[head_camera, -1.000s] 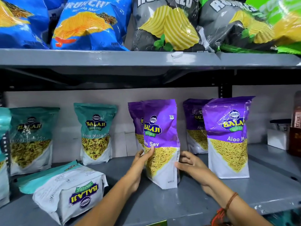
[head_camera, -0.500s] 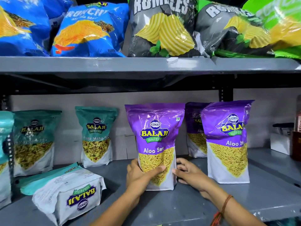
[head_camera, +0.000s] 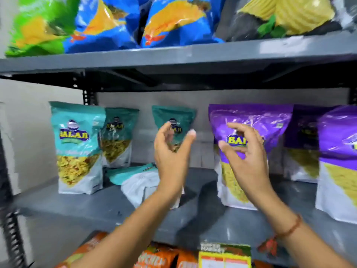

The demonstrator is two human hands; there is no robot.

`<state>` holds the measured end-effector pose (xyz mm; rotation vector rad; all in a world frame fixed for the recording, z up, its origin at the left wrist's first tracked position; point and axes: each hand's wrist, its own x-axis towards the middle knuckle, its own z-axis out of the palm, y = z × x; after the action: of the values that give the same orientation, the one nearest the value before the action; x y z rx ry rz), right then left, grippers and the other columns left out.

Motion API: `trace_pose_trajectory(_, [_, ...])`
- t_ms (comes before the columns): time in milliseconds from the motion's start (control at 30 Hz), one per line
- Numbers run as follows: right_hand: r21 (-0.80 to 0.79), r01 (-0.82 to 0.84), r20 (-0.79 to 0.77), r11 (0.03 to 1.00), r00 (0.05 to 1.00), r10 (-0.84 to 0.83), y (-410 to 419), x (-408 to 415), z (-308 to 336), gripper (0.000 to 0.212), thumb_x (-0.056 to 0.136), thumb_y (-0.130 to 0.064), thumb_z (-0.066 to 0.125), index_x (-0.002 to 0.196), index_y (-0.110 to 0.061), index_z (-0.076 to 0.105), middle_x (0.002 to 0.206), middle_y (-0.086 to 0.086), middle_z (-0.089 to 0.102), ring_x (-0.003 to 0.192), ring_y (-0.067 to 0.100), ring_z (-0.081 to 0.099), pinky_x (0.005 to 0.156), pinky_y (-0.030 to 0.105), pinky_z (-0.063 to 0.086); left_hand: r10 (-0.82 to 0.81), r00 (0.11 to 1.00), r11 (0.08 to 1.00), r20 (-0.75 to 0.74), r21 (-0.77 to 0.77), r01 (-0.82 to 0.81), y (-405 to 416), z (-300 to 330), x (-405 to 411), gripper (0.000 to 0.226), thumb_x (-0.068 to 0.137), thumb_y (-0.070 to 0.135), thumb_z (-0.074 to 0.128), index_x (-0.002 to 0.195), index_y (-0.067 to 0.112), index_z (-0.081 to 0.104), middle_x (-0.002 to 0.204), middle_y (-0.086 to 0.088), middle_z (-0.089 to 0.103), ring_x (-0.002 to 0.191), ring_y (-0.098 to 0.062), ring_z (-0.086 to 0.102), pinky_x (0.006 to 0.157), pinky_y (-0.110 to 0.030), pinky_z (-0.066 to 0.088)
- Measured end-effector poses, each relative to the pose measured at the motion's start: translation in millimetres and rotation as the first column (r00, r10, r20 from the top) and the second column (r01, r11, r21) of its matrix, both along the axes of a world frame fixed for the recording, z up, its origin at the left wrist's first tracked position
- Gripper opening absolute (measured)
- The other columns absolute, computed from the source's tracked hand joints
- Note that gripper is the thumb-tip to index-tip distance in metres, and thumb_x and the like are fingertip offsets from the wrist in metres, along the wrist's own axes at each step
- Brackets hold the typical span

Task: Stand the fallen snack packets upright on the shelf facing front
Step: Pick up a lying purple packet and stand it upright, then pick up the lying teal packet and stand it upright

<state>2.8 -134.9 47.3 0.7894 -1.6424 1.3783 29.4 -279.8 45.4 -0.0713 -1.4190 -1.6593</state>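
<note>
A purple Aloo Sev packet (head_camera: 249,120) stands upright on the grey middle shelf (head_camera: 81,206), front face towards me. A teal and white packet (head_camera: 137,182) lies fallen on the shelf, partly hidden behind my left forearm. My left hand (head_camera: 172,151) is raised above the fallen packet with fingers apart and holds nothing. My right hand (head_camera: 245,153) hovers open in front of the purple packet, apart from it. A red thread is tied around my right wrist.
Three teal packets (head_camera: 77,147) stand upright at the left and back. More purple packets (head_camera: 338,161) stand at the right. Blue, green and grey chip bags (head_camera: 173,22) fill the shelf above. Orange packets (head_camera: 160,258) sit on the shelf below.
Both hands have let go of the purple packet, which now stands alone, and have lifted up with fingers spread. The view has swung to the left and the frame is blurred.
</note>
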Motion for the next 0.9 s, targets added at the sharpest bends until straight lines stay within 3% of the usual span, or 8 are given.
trace_pose_trajectory(133, [0.2, -0.172, 0.253, 0.965, 0.96, 0.119, -67, -29, -2, 0.033, 0.087, -0.022, 0.062, 0.12, -0.015, 0.061, 0.119, -0.003, 0.06, 0.116, 0.017, 0.056, 0.102, 0.032, 0.044, 0.17, 0.977, 0.982, 0.132, 0.058, -0.179, -91, -5, -2, 0.069, 0.073, 0.038, 0.076, 0.135, 0.024, 0.049, 0.142, -0.005, 0.046, 0.13, -0.019, 0.048, 0.113, -0.041, 0.04])
trace_pose_trajectory(267, [0.49, -0.338, 0.653, 0.804, 0.753, -0.082, -116, -52, -27, 0.034, 0.103, -0.03, 0.039, 0.13, -0.014, 0.052, 0.133, 0.001, 0.053, 0.122, 0.014, 0.048, 0.107, 0.027, 0.032, 0.217, 0.777, 0.947, 0.591, 0.068, -0.315, -165, -47, -2, 0.089, 0.065, 0.032, 0.074, 0.144, 0.01, 0.041, 0.146, -0.018, 0.046, 0.131, -0.034, 0.047, 0.109, -0.041, 0.04])
trace_pose_trajectory(367, [0.345, -0.466, 0.873, 0.815, 0.477, -0.098, -126, -48, -49, 0.046, 0.092, -0.058, 0.047, 0.111, -0.023, 0.071, 0.126, -0.005, 0.065, 0.119, 0.018, 0.06, 0.113, 0.037, 0.039, -0.186, 0.745, 0.918, 0.641, 0.383, -0.1, -182, -71, 4, 0.031, 0.08, 0.008, 0.066, 0.11, 0.0, 0.062, 0.095, -0.02, 0.062, 0.062, -0.022, 0.061, 0.045, -0.018, 0.047])
trace_pose_trajectory(433, [0.213, -0.492, 0.925, 0.844, 0.379, -0.013, -130, -45, -55, 0.05, 0.084, -0.064, 0.055, 0.107, -0.024, 0.075, 0.106, -0.003, 0.078, 0.102, 0.02, 0.071, 0.105, 0.046, 0.049, -0.421, 0.7, 0.841, 0.577, 0.537, 0.063, -179, -80, 9, 0.012, 0.085, 0.001, 0.057, 0.077, 0.009, 0.056, 0.061, -0.009, 0.051, 0.038, -0.015, 0.048, 0.033, -0.014, 0.036])
trace_pose_trajectory(500, [0.204, -0.451, 0.928, 0.869, 0.371, -0.025, -134, -39, -55, 0.043, 0.083, -0.06, 0.06, 0.099, -0.022, 0.075, 0.079, -0.002, 0.08, 0.076, 0.017, 0.074, 0.087, 0.046, 0.058, -0.556, 0.675, 0.759, 0.485, 0.627, 0.175, -174, -84, 10, 0.01, 0.089, 0.002, 0.052, 0.085, 0.008, 0.059, 0.069, -0.009, 0.056, 0.055, -0.018, 0.052, 0.042, -0.02, 0.047])
trace_pose_trajectory(633, [0.32, -0.408, 0.894, 0.855, 0.429, -0.13, -139, -25, -49, 0.036, 0.084, -0.056, 0.061, 0.093, -0.023, 0.07, 0.06, -0.008, 0.072, 0.05, 0.007, 0.066, 0.055, 0.024, 0.055, -0.671, 0.645, 0.649, 0.365, 0.711, 0.273, -164, -77, 10, 0.045, 0.089, -0.008, 0.045, 0.133, -0.001, 0.055, 0.127, -0.025, 0.065, 0.102, -0.037, 0.066, 0.078, -0.049, 0.058])
trace_pose_trajectory(800, [0.175, -0.389, 0.838, 0.904, 0.541, 0.07, -132, -18, -43, 0.047, 0.077, -0.055, 0.069, 0.103, -0.017, 0.074, 0.097, 0.003, 0.08, 0.083, 0.018, 0.073, 0.076, 0.034, 0.055, -0.637, 0.707, 0.693, 0.305, 0.628, 0.354, -163, -62, 10, 0.036, 0.094, -0.009, 0.045, 0.126, -0.001, 0.059, 0.104, -0.021, 0.07, 0.076, -0.029, 0.067, 0.075, -0.045, 0.057])
trace_pose_trajectory(900, [0.018, -0.433, 0.756, 0.901, 0.596, 0.271, -132, -16, -32, 0.039, 0.089, -0.031, 0.065, 0.118, -0.004, 0.066, 0.112, 0.014, 0.075, 0.085, 0.016, 0.07, 0.065, 0.022, 0.055, -0.624, 0.734, 0.744, 0.267, 0.489, 0.455, -167, -40, 10, 0.031, 0.099, -0.003, 0.044, 0.119, 0.011, 0.063, 0.1, -0.011, 0.073, 0.081, -0.026, 0.07, 0.073, -0.042, 0.06])
